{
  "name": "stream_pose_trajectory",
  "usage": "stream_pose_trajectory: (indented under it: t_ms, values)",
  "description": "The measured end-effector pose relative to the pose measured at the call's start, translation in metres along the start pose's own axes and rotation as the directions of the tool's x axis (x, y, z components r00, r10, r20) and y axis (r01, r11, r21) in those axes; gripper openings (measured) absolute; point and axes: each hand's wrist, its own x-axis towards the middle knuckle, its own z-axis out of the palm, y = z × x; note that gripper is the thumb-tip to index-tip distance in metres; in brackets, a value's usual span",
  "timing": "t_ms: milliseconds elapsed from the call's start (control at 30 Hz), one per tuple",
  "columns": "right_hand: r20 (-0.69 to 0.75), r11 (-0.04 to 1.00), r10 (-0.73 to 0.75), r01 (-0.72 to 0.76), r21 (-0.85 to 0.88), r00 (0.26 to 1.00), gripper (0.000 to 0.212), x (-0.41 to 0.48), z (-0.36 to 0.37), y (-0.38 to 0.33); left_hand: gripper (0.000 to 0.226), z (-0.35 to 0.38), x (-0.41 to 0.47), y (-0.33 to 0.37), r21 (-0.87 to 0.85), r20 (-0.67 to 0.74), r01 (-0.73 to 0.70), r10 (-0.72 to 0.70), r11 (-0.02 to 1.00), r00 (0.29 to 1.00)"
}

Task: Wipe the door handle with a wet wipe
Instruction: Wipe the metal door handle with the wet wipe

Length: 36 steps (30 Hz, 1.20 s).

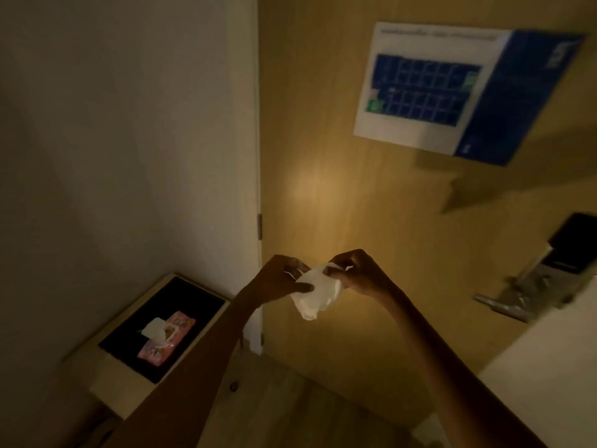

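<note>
A white wet wipe (315, 294) hangs crumpled between both hands in front of the wooden door (355, 189). My left hand (279, 281) pinches its left edge and my right hand (355, 273) pinches its upper right edge. The silver lever door handle (499, 305) sits at the right on the door, below a dark electronic lock (563, 250), well to the right of my hands. A pink wipes pack (166, 337) lies with its flap lifted on a small table at the lower left.
The small table (106, 383) with a black top stands against the white wall (113, 140) to the left of the door. A blue and white floor plan sheet (452, 92) is fixed high on the door. Wooden floor lies below.
</note>
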Motion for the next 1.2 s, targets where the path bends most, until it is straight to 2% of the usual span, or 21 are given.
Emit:
stream_pose_trajectory:
  t_ms: [133, 267, 433, 533, 667, 800, 933, 1133, 1200]
  values:
    - [-0.094, 0.998, 0.056, -0.057, -0.017, 0.994, 0.016, -0.057, -0.041, 0.021, 0.020, 0.050, 0.008, 0.038, 0.048, 0.018, -0.084, 0.083, 0.995, 0.996]
    - [-0.206, 0.992, 0.121, -0.128, -0.020, 0.971, 0.015, -0.101, -0.076, 0.042, 0.015, 0.089, 0.021, 0.070, 0.088, 0.021, -0.093, 0.091, 0.992, 0.996]
    - [-0.353, 0.967, 0.188, -0.236, -0.097, 0.917, 0.014, -0.141, -0.101, 0.073, 0.012, 0.131, 0.033, 0.096, 0.077, 0.153, -0.252, 0.239, 0.965, 0.959]
    - [-0.376, 0.950, 0.220, -0.285, -0.126, 0.900, 0.017, -0.157, -0.115, 0.081, 0.014, 0.149, 0.040, 0.107, 0.074, 0.211, -0.289, 0.268, 0.955, 0.940]
    - [-0.417, 0.955, 0.212, -0.278, -0.105, 0.884, 0.011, -0.172, -0.131, 0.088, 0.017, 0.168, 0.048, 0.117, 0.041, 0.257, -0.292, 0.272, 0.955, 0.927]
    - [-0.453, 0.958, 0.204, -0.271, -0.088, 0.868, 0.021, -0.184, -0.137, 0.103, 0.021, 0.186, 0.052, 0.120, 0.062, 0.260, -0.383, 0.356, 0.922, 0.897]
    - [-0.491, 0.961, 0.245, -0.276, 0.009, 0.836, 0.019, -0.197, -0.139, 0.122, 0.025, 0.204, 0.053, 0.117, 0.013, 0.278, -0.318, 0.302, 0.948, 0.912]
    - [-0.471, 0.958, 0.276, -0.276, 0.071, 0.838, 0.020, -0.208, -0.149, 0.153, 0.029, 0.242, 0.059, 0.116, 0.035, 0.350, -0.200, 0.176, 0.979, 0.920]
    - [-0.462, 0.959, 0.278, -0.273, 0.081, 0.842, 0.022, -0.207, -0.157, 0.163, 0.032, 0.257, 0.060, 0.116, 0.012, 0.364, -0.200, 0.182, 0.980, 0.913]
